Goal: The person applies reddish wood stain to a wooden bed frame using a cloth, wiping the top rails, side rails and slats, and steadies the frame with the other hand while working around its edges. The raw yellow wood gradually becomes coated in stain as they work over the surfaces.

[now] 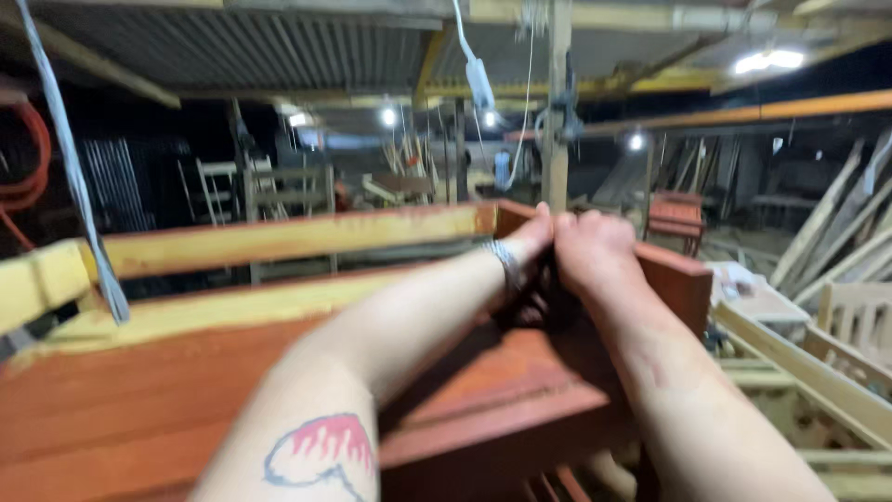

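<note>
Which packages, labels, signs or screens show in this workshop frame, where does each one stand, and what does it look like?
None can be made out: no package, label, sign or screen shows.
Both hands, left hand and right hand, meet at the far corner of a red-brown wooden frame.
Behind it: pale timber planks leaning at the right, and ceiling lamps.

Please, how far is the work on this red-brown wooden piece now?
The wooden piece already looks stained red-brown across most faces. In hand: the left hand and right hand press together at its far top corner. The pale rail remains unstained.
</note>
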